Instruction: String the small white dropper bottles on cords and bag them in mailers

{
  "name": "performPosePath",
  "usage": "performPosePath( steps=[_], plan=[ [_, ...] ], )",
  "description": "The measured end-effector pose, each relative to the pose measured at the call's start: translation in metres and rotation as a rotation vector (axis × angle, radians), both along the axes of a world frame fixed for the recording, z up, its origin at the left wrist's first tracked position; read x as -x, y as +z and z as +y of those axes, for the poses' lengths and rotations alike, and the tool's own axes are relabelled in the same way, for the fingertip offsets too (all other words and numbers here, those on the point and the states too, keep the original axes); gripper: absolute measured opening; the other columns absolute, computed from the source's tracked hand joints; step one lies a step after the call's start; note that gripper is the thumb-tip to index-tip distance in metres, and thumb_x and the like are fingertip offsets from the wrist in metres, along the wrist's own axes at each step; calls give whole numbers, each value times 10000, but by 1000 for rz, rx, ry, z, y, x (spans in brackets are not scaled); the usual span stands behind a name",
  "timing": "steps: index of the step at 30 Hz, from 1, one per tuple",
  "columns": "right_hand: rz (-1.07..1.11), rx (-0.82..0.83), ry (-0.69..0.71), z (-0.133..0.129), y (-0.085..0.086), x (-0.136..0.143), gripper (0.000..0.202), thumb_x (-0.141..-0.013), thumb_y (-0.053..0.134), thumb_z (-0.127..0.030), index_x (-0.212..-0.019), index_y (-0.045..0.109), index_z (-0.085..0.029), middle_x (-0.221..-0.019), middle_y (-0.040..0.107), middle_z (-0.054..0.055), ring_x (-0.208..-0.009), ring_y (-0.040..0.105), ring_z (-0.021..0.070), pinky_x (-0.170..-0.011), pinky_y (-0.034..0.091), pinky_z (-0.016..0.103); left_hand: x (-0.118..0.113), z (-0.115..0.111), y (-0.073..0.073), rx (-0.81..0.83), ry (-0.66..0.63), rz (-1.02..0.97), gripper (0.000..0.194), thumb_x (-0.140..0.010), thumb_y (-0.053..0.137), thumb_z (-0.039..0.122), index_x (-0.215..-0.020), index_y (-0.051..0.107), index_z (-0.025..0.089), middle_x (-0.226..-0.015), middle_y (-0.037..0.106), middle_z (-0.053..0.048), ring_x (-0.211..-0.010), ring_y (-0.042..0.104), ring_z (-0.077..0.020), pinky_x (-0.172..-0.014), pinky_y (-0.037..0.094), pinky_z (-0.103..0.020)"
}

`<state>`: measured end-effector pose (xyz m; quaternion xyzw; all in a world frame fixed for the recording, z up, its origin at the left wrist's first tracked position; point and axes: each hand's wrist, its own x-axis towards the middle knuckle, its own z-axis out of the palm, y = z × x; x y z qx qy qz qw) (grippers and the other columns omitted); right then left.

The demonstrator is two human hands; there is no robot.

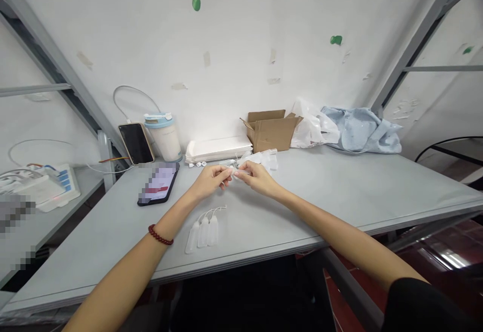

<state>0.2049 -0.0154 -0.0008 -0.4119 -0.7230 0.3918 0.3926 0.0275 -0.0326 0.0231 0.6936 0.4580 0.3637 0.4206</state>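
Over the middle of the grey table, my left hand (211, 180) is closed, thumb and fingers pinched together. Just beside it my right hand (260, 178) also pinches, the fingertips of both hands nearly meeting. A small pale thing shows between them, too small to name. On the table in front of my left hand lie three white squeeze bottles (203, 232) with thin curved nozzles, side by side. Behind the hands are a few small white caps (198, 164) and a crumpled clear plastic bag (268, 159).
A smartphone (158, 183) lies at the left, near a blue-lidded cup (164, 138) and a second phone (136, 143) leaning upright. Along the wall are a white stack (219, 149), an open cardboard box (273, 133), a white plastic bag (311, 126) and light blue cloth (360, 130).
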Motion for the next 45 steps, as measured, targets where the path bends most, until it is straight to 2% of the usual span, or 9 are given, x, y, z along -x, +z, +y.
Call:
performPosePath(
  steps=[7,16,25,28,33,36,40,42,45],
  plan=[
    [220,397,173,-3,6,0,384,-777,541,-521,-663,349,-209,-546,323,-87,-390,245,36,-361,195,193,-1,2,-6,11,-45,-89,345,-681,664,418,-861,602,130,-770,608,-34,-695,580,-145,-676,518,-325],
    [-37,-163,42,-5,5,0,289,-829,495,-455,-784,518,-170,-597,456,-43,-539,369,82,-518,283,226,2,0,-2,96,-47,-30,426,-780,532,534,-688,585,122,-602,539,-7,-516,533,-111,-485,467,-250],
    [169,430,262,-4,10,-4,385,-798,509,-533,-668,449,-176,-518,191,-99,-427,152,45,-426,101,219,0,-4,-1,-7,-104,38,398,-778,556,491,-616,574,128,-592,548,-7,-519,518,-95,-523,445,-230],
    [171,453,282,-3,11,-5,409,-808,482,-555,-685,473,-165,-523,187,-97,-437,146,46,-433,96,221,-1,-5,1,50,-100,-8,396,-771,560,507,-646,576,132,-633,541,-8,-539,515,-102,-469,444,-223],
    [78,211,178,-3,9,-3,421,-771,530,-549,-616,468,-162,-536,326,-58,-485,271,61,-452,185,219,0,-3,-1,183,-101,-36,430,-784,522,546,-659,569,137,-607,497,4,-503,495,-99,-412,418,-219],
    [116,382,269,-3,11,-6,434,-762,539,-568,-626,481,-160,-503,236,-86,-457,187,52,-445,135,222,0,-4,-2,118,-134,33,410,-796,523,508,-605,545,145,-570,520,3,-479,493,-96,-467,434,-236],
    [133,585,309,1,12,-13,424,-765,544,-555,-659,522,-145,-485,171,-107,-441,126,48,-441,93,225,-4,-7,-4,-193,-106,215,342,-834,487,412,-611,557,163,-559,554,-1,-538,522,-117,-563,433,-243],
    [109,533,262,4,9,-12,421,-779,527,-550,-656,519,-147,-488,183,-102,-440,139,51,-438,109,224,-5,-6,-6,-309,-65,278,300,-838,480,380,-646,572,167,-607,573,-6,-582,522,-124,-583,433,-242],
    [12,198,154,4,3,-8,393,-812,503,-518,-655,498,-157,-519,302,-68,-468,249,66,-457,193,218,-2,-4,-7,-244,-88,268,260,-817,502,388,-716,590,165,-726,603,-28,-669,544,-142,-570,452,-238]
  ],
)
